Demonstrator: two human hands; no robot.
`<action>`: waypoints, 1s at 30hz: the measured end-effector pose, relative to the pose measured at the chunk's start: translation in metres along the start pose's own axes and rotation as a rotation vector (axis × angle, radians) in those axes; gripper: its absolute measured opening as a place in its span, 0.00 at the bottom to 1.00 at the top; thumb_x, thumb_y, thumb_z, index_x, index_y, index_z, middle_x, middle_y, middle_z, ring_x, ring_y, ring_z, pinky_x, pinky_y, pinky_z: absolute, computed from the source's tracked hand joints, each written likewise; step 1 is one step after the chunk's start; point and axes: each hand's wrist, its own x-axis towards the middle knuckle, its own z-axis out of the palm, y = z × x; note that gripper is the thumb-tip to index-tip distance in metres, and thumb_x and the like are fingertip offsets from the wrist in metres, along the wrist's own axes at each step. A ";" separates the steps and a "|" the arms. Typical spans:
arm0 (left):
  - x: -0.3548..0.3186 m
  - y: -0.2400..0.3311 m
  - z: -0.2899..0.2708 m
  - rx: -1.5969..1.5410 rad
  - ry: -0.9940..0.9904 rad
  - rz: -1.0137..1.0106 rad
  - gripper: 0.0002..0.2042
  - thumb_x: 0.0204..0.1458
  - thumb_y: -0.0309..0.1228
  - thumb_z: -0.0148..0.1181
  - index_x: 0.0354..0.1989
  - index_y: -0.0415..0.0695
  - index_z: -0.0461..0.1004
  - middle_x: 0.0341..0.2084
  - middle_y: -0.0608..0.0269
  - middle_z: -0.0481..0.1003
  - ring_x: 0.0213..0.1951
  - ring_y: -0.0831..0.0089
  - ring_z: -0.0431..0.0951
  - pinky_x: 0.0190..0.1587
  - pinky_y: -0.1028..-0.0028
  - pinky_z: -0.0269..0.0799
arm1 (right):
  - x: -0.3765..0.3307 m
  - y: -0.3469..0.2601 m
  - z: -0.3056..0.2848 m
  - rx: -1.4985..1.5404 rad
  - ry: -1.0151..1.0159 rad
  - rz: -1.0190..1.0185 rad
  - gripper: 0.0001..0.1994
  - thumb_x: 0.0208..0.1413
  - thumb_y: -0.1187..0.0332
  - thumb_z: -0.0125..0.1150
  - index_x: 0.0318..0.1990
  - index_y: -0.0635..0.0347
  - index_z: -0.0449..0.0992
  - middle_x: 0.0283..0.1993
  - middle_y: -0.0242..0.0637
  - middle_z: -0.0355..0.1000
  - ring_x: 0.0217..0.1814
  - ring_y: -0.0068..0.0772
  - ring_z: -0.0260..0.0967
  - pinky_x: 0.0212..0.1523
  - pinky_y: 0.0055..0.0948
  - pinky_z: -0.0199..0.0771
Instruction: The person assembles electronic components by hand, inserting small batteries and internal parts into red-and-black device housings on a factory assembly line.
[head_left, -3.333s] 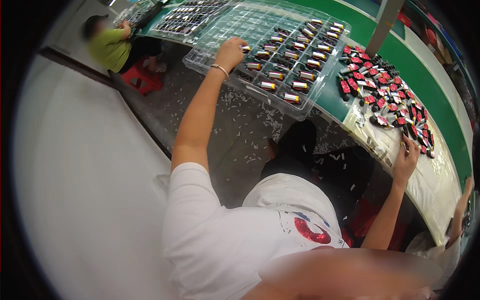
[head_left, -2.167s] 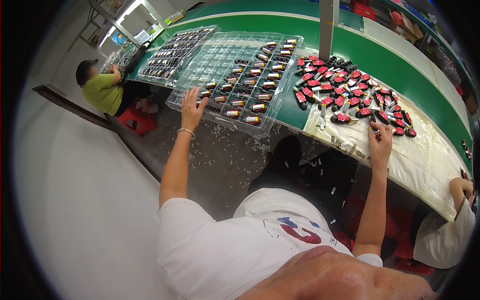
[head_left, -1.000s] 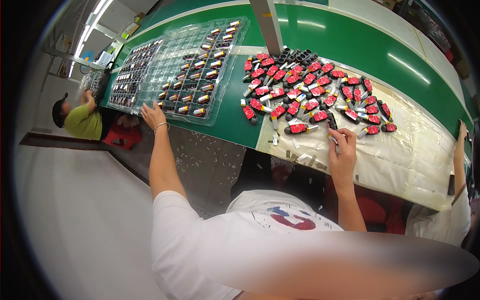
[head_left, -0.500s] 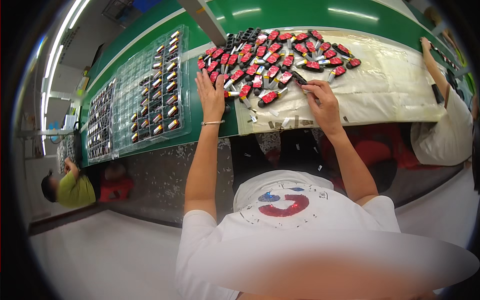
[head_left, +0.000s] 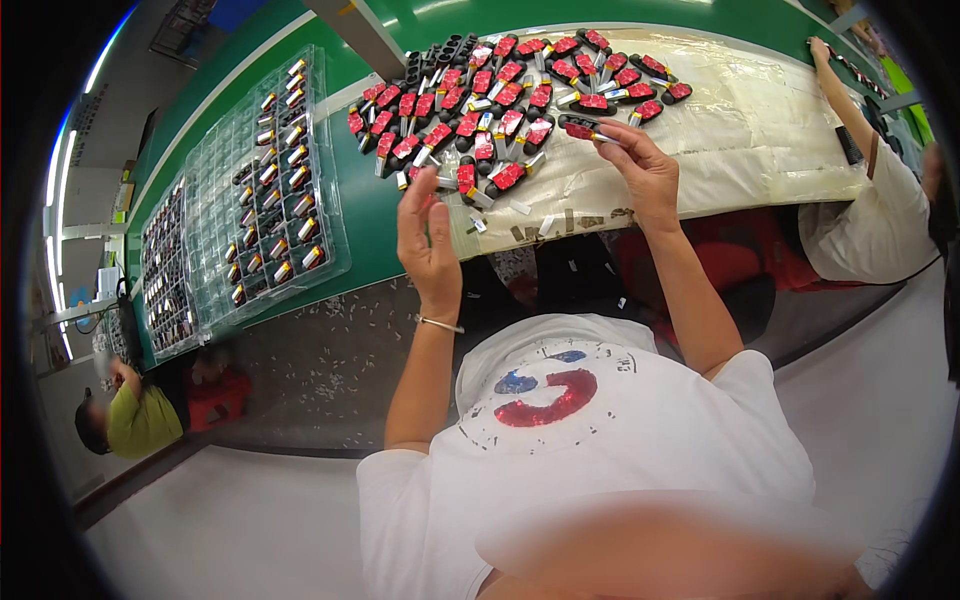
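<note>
Between the thumb and fingers of my right hand (head_left: pixel 648 185) is a small black housing with a red board (head_left: pixel 583 130), tilted above the covered part of the bench. My left hand (head_left: pixel 430 250) is raised at the bench's near edge, fingers apart and nothing seen in it. Beyond both hands spreads a pile of similar black housings with red boards (head_left: pixel 467 124), many with a silver cell attached. Several of them lie close to my left fingertips.
Clear plastic trays (head_left: pixel 330 215) on the left hold rows of small parts with silver and yellow ends. A metal post (head_left: pixel 360 38) rises behind the pile. Yellowish sheeting (head_left: pixel 740 130) covers the green bench (head_left: pixel 375 225) on the right. Other people sit at both sides.
My left hand has drawn back from the pile toward me. My right hand has raised the black housing, and its red side now shows. The whole view has shifted slightly.
</note>
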 end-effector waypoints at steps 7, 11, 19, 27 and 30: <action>0.023 0.024 0.026 -0.399 -0.285 -0.351 0.21 0.63 0.32 0.51 0.63 0.39 0.63 0.59 0.56 0.67 0.60 0.68 0.68 0.59 0.70 0.64 | -0.014 -0.042 0.034 0.205 -0.450 0.346 0.09 0.60 0.73 0.58 0.45 0.69 0.76 0.47 0.39 0.76 0.43 0.25 0.76 0.48 0.23 0.78; 0.020 0.019 0.018 -0.535 -0.587 -0.751 0.19 0.62 0.32 0.52 0.59 0.38 0.67 0.50 0.56 0.74 0.45 0.69 0.79 0.48 0.71 0.76 | -0.020 -0.031 0.050 -0.301 -0.483 -0.100 0.08 0.57 0.70 0.62 0.42 0.62 0.78 0.37 0.36 0.75 0.36 0.22 0.73 0.36 0.20 0.73; 0.002 0.007 0.017 -0.356 -0.450 -0.676 0.13 0.54 0.29 0.64 0.46 0.38 0.76 0.35 0.70 0.74 0.31 0.85 0.74 0.32 0.84 0.68 | -0.027 -0.036 0.060 -0.252 -0.521 0.139 0.08 0.59 0.72 0.58 0.43 0.63 0.78 0.36 0.30 0.75 0.32 0.17 0.68 0.32 0.19 0.68; -0.006 0.014 0.013 -0.385 -0.243 -0.638 0.07 0.55 0.29 0.62 0.37 0.39 0.79 0.27 0.68 0.77 0.30 0.83 0.77 0.29 0.83 0.69 | -0.031 -0.030 0.062 0.064 -0.567 0.405 0.14 0.61 0.76 0.51 0.52 0.67 0.75 0.42 0.32 0.75 0.37 0.17 0.70 0.39 0.18 0.72; -0.006 0.021 0.008 -0.373 -0.218 -0.672 0.07 0.55 0.30 0.61 0.37 0.39 0.79 0.27 0.68 0.77 0.29 0.82 0.77 0.27 0.83 0.70 | -0.027 -0.030 0.066 0.117 -0.593 0.475 0.15 0.59 0.77 0.50 0.53 0.68 0.74 0.39 0.34 0.75 0.36 0.17 0.71 0.40 0.19 0.72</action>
